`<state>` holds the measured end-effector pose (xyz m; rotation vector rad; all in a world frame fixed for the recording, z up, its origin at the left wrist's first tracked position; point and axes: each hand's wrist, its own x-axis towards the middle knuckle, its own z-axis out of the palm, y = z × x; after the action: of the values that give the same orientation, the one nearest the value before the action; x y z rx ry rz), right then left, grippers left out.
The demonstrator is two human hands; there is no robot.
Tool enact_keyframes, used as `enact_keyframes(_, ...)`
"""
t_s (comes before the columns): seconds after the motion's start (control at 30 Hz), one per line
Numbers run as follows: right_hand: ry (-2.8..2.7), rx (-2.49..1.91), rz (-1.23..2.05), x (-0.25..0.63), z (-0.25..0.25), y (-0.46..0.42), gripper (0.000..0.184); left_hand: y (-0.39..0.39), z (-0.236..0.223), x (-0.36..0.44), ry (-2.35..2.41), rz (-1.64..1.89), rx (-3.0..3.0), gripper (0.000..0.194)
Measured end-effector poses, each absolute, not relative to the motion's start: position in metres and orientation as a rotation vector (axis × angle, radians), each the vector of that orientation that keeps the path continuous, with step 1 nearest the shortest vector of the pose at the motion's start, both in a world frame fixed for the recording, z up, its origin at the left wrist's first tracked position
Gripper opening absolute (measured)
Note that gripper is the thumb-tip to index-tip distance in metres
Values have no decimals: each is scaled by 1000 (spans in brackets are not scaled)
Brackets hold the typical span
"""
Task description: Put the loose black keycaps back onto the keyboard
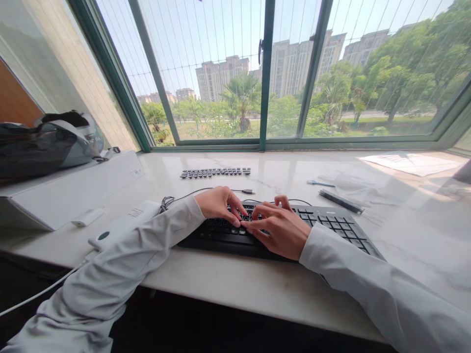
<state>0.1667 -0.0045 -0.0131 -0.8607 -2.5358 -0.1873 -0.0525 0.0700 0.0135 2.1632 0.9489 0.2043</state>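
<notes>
A black keyboard (331, 221) lies along the front of the white counter, with some keycaps off its left and middle part, where bare key seats show. My left hand (222, 205) is over that part, thumb and fingers drawn together in a pinch low on the keys. Close against its fingertips, my right hand (281, 226) also pinches with thumb and forefinger, another finger bent up. Whatever lies between the fingertips is too small or hidden to tell. Behind the keyboard, loose black keycaps (215, 172) stand in rows.
The keyboard's cable with a USB plug (248, 191) lies behind my left hand. At right are a blue-tipped brush (321, 183), a dark narrow bar-shaped thing (341, 201) and clear plastic wrap. A white power strip (125, 225), a long white box (79, 189) and a dark bag (47, 142) occupy the left.
</notes>
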Motion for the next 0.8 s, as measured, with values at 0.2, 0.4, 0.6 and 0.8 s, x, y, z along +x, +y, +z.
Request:
enact_keyframes(0.2, -2536, -851, -162, 167, -14, -4, 22, 77, 7, -55, 937, 196, 2018, 39)
enact_keyframes(0.4, -2543, -826, -213, 164, -15, -6, 20, 79, 6, -54, 883, 177, 2023, 35)
enact_keyframes(0.6, -2601, -761, -284, 161, -12, -8, 20, 81, 9, -50, 845, 146, 2092, 32)
enact_keyframes(0.8, -2623, -751, -274, 158, -10, -9, 21, 80, 9, -49, 857, 158, 2086, 33)
